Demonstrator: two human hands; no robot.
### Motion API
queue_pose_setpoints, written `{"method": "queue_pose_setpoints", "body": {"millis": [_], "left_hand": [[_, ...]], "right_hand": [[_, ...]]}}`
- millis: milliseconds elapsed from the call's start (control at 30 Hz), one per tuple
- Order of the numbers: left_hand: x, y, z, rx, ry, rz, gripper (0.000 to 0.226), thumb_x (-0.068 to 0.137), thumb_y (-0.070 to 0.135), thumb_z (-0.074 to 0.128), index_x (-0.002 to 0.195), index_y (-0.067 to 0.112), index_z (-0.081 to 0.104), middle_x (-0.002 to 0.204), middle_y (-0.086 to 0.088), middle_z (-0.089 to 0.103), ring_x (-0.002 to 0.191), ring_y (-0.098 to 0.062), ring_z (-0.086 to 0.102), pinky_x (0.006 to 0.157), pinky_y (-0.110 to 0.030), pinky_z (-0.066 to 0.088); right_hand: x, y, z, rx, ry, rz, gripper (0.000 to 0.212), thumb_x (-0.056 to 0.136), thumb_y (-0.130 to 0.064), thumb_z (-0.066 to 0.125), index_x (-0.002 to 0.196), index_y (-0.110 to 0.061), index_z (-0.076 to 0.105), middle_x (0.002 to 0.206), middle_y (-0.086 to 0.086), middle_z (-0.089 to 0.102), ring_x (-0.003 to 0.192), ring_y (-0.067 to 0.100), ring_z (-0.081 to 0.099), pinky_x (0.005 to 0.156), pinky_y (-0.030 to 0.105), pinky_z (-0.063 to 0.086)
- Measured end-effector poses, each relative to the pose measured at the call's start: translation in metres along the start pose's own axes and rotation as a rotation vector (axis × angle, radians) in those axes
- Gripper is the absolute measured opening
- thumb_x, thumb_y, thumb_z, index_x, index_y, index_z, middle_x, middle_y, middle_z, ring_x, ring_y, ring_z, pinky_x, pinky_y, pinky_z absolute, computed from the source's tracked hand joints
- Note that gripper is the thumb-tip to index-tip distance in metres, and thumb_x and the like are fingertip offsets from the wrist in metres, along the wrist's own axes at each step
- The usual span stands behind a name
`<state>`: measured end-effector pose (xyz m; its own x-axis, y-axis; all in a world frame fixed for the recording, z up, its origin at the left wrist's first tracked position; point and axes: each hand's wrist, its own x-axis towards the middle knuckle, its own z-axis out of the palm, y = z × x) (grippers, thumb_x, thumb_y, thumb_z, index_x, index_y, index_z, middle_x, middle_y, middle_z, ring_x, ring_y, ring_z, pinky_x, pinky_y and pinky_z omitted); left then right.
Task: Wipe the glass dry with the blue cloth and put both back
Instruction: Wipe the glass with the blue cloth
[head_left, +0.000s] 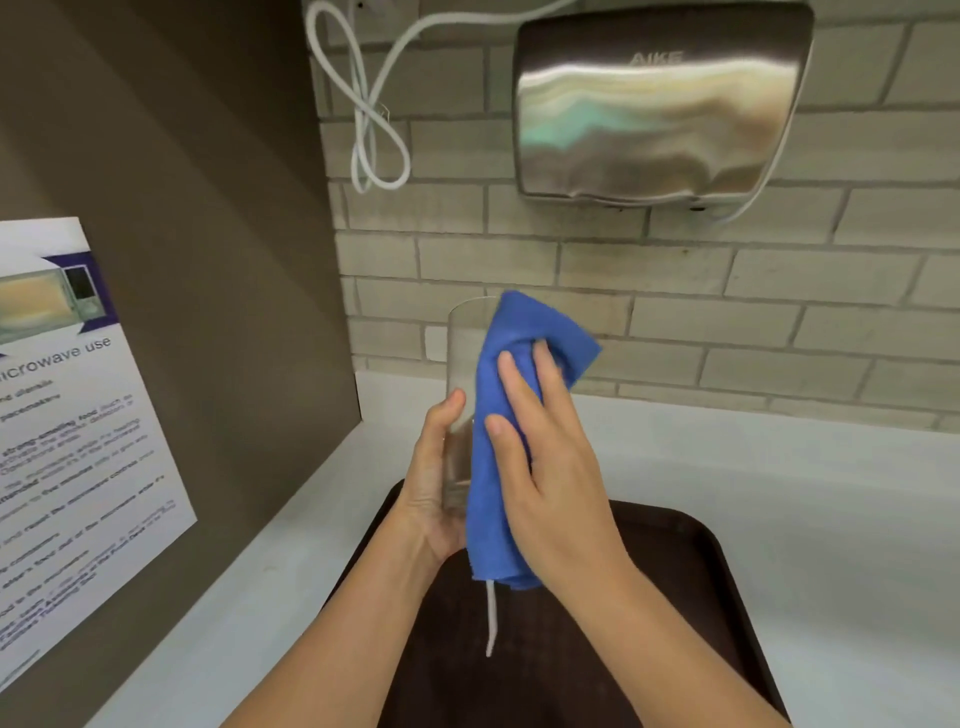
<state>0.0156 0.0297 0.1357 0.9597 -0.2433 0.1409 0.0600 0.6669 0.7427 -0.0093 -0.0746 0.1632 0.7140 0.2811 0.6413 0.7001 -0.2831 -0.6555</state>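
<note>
A tall clear glass (464, 353) is held upright above the tray, its lower part wrapped by my left hand (434, 486). A blue cloth (524, 332) lies against the right side of the glass, from above its rim down past its base. My right hand (545, 467) presses the cloth onto the glass with fingers spread flat. A white label strip hangs from the cloth's lower edge. The right wall of the glass is hidden behind the cloth.
A dark brown tray (670, 561) lies on the white counter (779, 493) under my hands. A steel hand dryer (660, 98) with a looped white cable (374, 119) hangs on the tiled wall. A brown side panel with a microwave notice (67, 415) stands at the left.
</note>
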Motion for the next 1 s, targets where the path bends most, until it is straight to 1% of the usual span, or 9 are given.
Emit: {"method": "queue_pose_setpoints", "body": {"millis": [100,200,267,400,533,667,800,900,1000], "left_hand": [[0.003,-0.002,0.001,0.005,-0.006,-0.001,0.052,0.055,0.047,0.076,0.098,0.018,0.074,0.093,-0.005,0.076,0.088,-0.02,0.071,0.076,-0.034,0.058],[0.004,-0.005,-0.002,-0.019,-0.004,-0.046,0.069,0.046,0.048,0.081,0.104,0.013,0.071,0.097,-0.011,0.074,0.087,-0.026,0.07,0.078,-0.039,0.057],[0.005,-0.005,-0.003,0.013,0.028,-0.026,0.076,0.042,0.046,0.084,0.108,0.013,0.068,0.097,-0.011,0.073,0.084,-0.027,0.07,0.074,-0.041,0.058],[0.009,-0.005,-0.001,0.252,0.15,0.105,0.048,0.055,0.041,0.074,0.099,0.022,0.071,0.091,-0.006,0.075,0.083,-0.023,0.07,0.067,-0.035,0.057],[0.01,-0.01,-0.003,0.403,0.193,0.17,0.051,0.061,0.042,0.071,0.109,0.025,0.067,0.099,-0.005,0.074,0.093,-0.022,0.069,0.07,-0.029,0.056],[0.008,-0.011,-0.001,0.419,0.131,0.147,0.048,0.061,0.046,0.069,0.108,0.037,0.066,0.102,0.001,0.074,0.094,-0.018,0.069,0.072,-0.028,0.056],[0.007,-0.005,0.009,0.526,0.316,0.243,0.079,0.059,0.049,0.072,0.13,0.029,0.044,0.115,-0.005,0.067,0.099,-0.018,0.068,0.083,-0.035,0.054],[0.003,-0.004,0.019,0.661,0.445,0.29,0.061,0.065,0.053,0.07,0.114,0.028,0.044,0.115,-0.006,0.062,0.097,-0.019,0.066,0.086,-0.037,0.054],[0.003,-0.001,0.027,0.912,0.513,0.301,0.057,0.076,0.053,0.06,0.124,0.028,0.041,0.12,0.002,0.053,0.103,-0.012,0.057,0.088,-0.031,0.049]], "right_hand": [[0.032,-0.003,-0.008,-0.112,0.009,-0.045,0.045,0.094,-0.024,0.039,0.137,-0.026,0.028,0.15,-0.014,0.005,0.137,0.001,-0.002,0.101,0.003,-0.002],[0.055,0.003,-0.017,0.116,0.063,0.142,0.044,0.093,-0.027,0.039,0.136,-0.028,0.03,0.153,-0.005,0.017,0.138,0.006,0.015,0.099,0.008,0.013],[0.054,0.01,-0.017,0.314,0.114,0.294,0.043,0.093,-0.031,0.038,0.136,-0.03,0.03,0.149,-0.003,0.031,0.131,0.008,0.031,0.103,0.018,0.025],[0.03,0.025,-0.006,0.507,0.111,0.502,0.041,0.093,-0.033,0.036,0.134,-0.027,0.037,0.137,0.006,0.049,0.119,0.021,0.05,0.105,0.041,0.04],[0.011,0.029,-0.003,0.584,0.14,0.532,0.038,0.093,-0.033,0.035,0.131,-0.03,0.04,0.125,0.0,0.057,0.103,0.01,0.059,0.091,0.029,0.049],[0.007,0.026,-0.008,0.531,0.153,0.516,0.04,0.092,-0.038,0.036,0.131,-0.036,0.037,0.132,-0.003,0.052,0.111,0.013,0.055,0.099,0.037,0.046],[0.013,0.022,-0.011,0.515,0.187,0.484,0.041,0.093,-0.035,0.036,0.134,-0.034,0.033,0.139,-0.003,0.045,0.117,0.013,0.05,0.097,0.029,0.043],[0.015,0.02,-0.009,0.548,0.21,0.509,0.042,0.094,-0.031,0.036,0.135,-0.032,0.031,0.138,0.002,0.045,0.117,0.017,0.051,0.1,0.037,0.044],[0.012,0.016,-0.005,0.551,0.229,0.495,0.042,0.094,-0.03,0.035,0.136,-0.034,0.028,0.139,0.002,0.044,0.118,0.017,0.05,0.102,0.041,0.043]]}}
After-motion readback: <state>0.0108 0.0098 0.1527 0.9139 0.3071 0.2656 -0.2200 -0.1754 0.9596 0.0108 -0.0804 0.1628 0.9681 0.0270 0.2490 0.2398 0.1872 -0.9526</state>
